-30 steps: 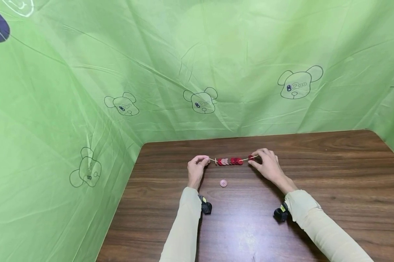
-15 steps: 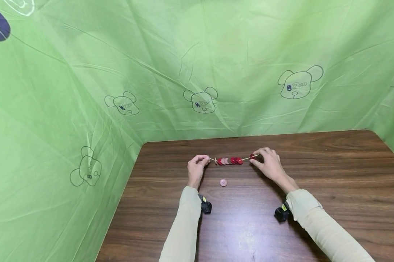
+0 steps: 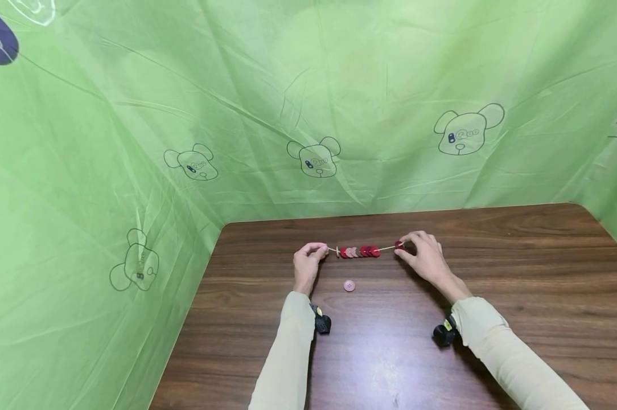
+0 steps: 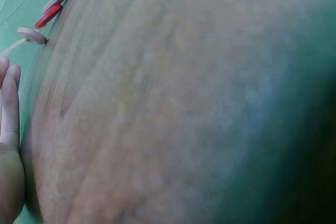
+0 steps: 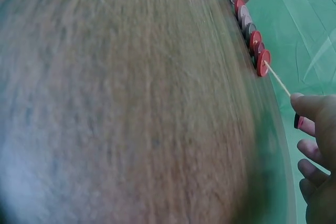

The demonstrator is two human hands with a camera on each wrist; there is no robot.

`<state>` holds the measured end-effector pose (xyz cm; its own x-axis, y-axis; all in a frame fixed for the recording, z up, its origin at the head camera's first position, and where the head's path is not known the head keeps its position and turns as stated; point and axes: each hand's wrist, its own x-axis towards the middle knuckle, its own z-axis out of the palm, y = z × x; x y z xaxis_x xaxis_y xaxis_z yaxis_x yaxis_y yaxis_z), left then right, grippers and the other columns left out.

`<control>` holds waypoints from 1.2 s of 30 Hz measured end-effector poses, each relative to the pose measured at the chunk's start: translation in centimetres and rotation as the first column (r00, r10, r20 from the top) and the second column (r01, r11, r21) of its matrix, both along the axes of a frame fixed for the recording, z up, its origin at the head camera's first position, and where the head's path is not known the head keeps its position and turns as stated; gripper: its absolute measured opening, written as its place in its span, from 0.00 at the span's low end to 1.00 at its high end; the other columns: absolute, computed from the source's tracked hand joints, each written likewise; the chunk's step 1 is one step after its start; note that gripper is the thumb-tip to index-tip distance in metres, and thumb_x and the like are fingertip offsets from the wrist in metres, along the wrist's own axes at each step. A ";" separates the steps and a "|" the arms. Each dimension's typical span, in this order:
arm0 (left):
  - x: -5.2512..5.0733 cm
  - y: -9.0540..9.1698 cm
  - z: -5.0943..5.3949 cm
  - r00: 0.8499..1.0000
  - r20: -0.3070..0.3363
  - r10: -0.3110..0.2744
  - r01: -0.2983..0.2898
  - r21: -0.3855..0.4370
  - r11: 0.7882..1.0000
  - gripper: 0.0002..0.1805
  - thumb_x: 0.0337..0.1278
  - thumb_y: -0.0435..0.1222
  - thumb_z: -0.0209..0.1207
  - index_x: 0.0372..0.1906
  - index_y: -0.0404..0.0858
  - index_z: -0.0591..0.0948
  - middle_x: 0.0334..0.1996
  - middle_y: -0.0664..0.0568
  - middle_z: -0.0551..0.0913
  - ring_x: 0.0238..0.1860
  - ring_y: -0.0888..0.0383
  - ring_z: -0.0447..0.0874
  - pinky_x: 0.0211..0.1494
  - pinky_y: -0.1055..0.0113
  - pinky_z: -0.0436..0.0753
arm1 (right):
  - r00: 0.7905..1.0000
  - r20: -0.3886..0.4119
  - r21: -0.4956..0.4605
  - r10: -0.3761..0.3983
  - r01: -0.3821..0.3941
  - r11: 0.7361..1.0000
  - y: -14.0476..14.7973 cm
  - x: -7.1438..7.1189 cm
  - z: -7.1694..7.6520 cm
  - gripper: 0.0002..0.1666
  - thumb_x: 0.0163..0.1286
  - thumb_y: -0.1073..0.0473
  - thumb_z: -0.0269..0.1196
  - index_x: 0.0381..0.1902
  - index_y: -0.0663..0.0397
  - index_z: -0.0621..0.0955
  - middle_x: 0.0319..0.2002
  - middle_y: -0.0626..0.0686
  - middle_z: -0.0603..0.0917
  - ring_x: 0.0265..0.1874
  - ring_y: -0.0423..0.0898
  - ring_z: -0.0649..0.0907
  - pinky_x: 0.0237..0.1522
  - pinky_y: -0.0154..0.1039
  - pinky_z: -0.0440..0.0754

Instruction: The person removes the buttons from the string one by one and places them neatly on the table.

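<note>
- The table [image 3: 513, 245] carries the work near its far edge, closer to the far left corner than to the far right one.
- Between the hands, a pale cord [image 3: 386, 248] runs through a row of red, pink and dark buttons [image 3: 360, 252]; a pale pink button [image 3: 338, 251] sits just apart at the row's left end. I cannot tell whether the row touches the table.
- The left hand [image 3: 307, 266] pinches the cord's left part between thumb and fingers.
- The right hand [image 3: 427, 262], well apart from the left, pinches the right part together with a dark red button [image 3: 399, 245]; whether that button is fully threaded is hidden by the fingers.
- A loose pink button [image 3: 349, 286] lies flat on the table, on the row's near side and farther from the far edge.
- The step in hand looks like threading the dark red button or drawing cord through it.
- The next move probably calls for a firm left pinch, a level cord and gentle sliding of that button toward the row.
</note>
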<state>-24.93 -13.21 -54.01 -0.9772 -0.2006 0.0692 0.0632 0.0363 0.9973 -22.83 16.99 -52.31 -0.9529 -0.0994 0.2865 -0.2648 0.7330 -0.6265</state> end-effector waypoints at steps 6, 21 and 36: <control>-0.1 0.1 -0.1 1.000 -0.001 0.004 -0.004 0.004 1.000 0.07 0.53 0.31 0.66 0.35 0.31 0.86 0.27 0.48 0.87 0.29 0.63 0.85 0.37 0.72 0.84 | 1.000 -0.002 0.005 -0.017 0.017 1.000 0.3 -0.1 -0.2 0.18 0.58 0.53 0.70 0.44 0.54 0.81 0.51 0.60 0.78 0.52 0.60 0.72 0.53 0.60 0.64; -0.2 0.1 0.0 1.000 0.012 0.001 -0.001 0.005 1.000 0.07 0.53 0.30 0.66 0.37 0.31 0.86 0.34 0.36 0.86 0.33 0.57 0.86 0.41 0.67 0.85 | 0.999 0.012 0.012 -0.045 0.045 0.999 1.1 0.1 -0.5 0.19 0.60 0.52 0.68 0.45 0.57 0.79 0.53 0.62 0.77 0.54 0.63 0.70 0.51 0.60 0.63; -0.2 0.1 -0.1 1.000 0.009 0.001 -0.001 0.022 1.000 0.08 0.53 0.30 0.66 0.37 0.28 0.85 0.31 0.39 0.87 0.31 0.58 0.86 0.38 0.69 0.85 | 0.999 0.009 0.020 -0.053 0.053 0.998 1.7 0.4 -0.5 0.21 0.60 0.54 0.68 0.47 0.60 0.78 0.52 0.64 0.76 0.54 0.65 0.70 0.52 0.62 0.63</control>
<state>-25.11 -13.12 -54.15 -0.9776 -0.2029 0.0564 0.0545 0.0148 0.9984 -22.48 18.65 -52.80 -0.9595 -0.0542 0.2763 -0.2197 0.7580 -0.6141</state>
